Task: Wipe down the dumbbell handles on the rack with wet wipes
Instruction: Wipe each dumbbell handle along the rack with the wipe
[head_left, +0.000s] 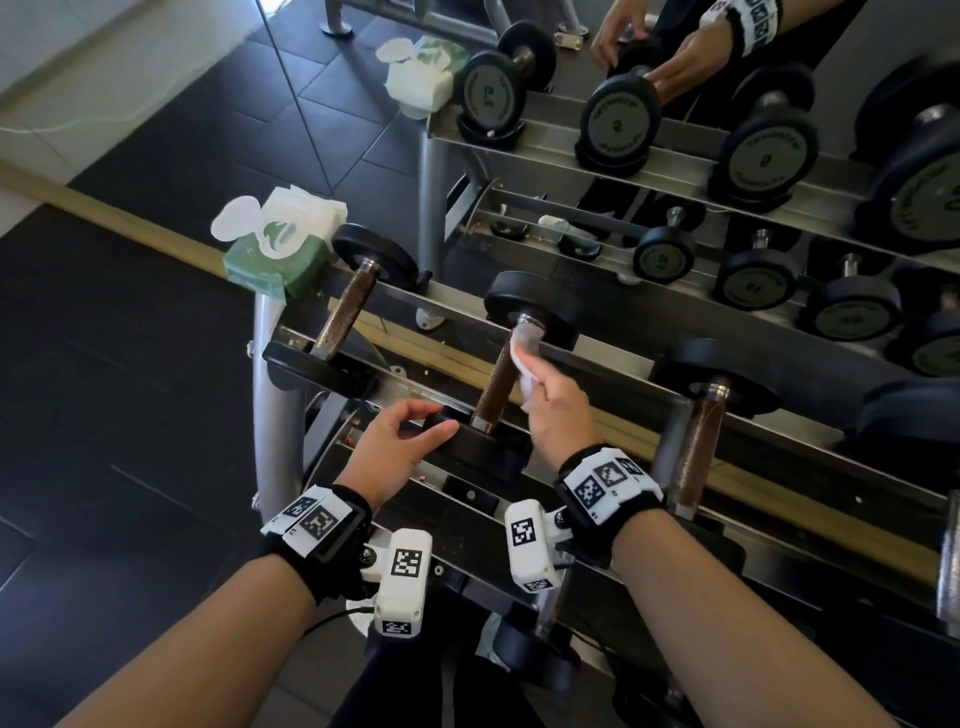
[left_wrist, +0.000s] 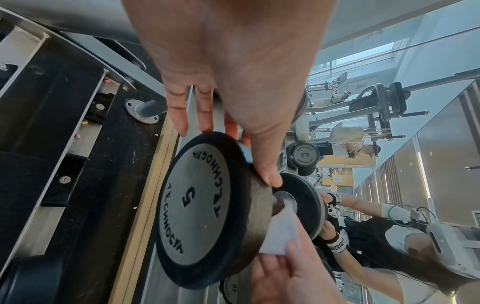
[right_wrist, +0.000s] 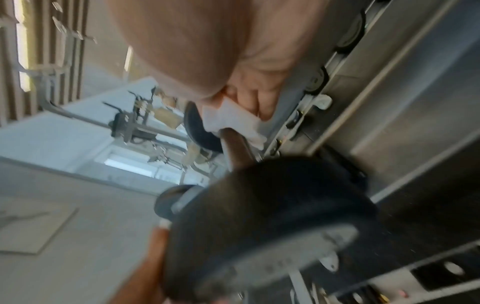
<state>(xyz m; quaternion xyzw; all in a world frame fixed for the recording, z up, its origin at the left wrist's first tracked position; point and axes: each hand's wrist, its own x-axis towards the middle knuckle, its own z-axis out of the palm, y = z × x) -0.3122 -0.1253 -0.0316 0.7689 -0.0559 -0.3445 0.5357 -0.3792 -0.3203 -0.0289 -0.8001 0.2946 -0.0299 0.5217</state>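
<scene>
A black dumbbell marked 5 (head_left: 496, 384) (left_wrist: 197, 209) lies across the top rails of the metal rack (head_left: 649, 358). My left hand (head_left: 400, 436) (left_wrist: 233, 127) grips its near weight head, thumb on the rim and fingers curled over the far side. My right hand (head_left: 550, 395) (right_wrist: 249, 98) pinches a white wet wipe (head_left: 524, 358) (left_wrist: 280, 234) (right_wrist: 233, 121) and presses it against the upper end of the brown knurled handle (head_left: 498, 379) (right_wrist: 233, 146), close to the far weight head. The right wrist view is blurred.
A green pack of wet wipes (head_left: 280, 249) with its lid flipped up sits on the rack's left end. Another dumbbell (head_left: 348, 306) lies to the left, one more (head_left: 701, 441) to the right. A wall mirror behind repeats the rack and both hands. Lower shelves hold more dumbbells.
</scene>
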